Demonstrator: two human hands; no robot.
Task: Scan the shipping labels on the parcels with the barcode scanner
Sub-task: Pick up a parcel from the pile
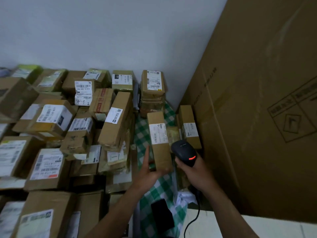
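My left hand point(151, 170) holds the near end of a long narrow cardboard parcel point(160, 152), thumb up along its left side. A white shipping label point(158, 133) faces up on the parcel's top. My right hand point(192, 170) grips the handle of a black barcode scanner point(184, 152) just right of the parcel; a red light glows on the scanner's back. Its black cable point(193, 219) hangs down toward the floor. A second labelled parcel point(188, 126) lies to the right, against the big carton.
Many labelled cardboard parcels point(54, 121) are heaped at the left and back. A green checked cloth point(145, 133) covers the surface under my hands, with a black phone-like object point(162, 215) on it. A huge cardboard carton point(257, 109) walls off the right. A stack of parcels point(153, 86) stands at the back wall.
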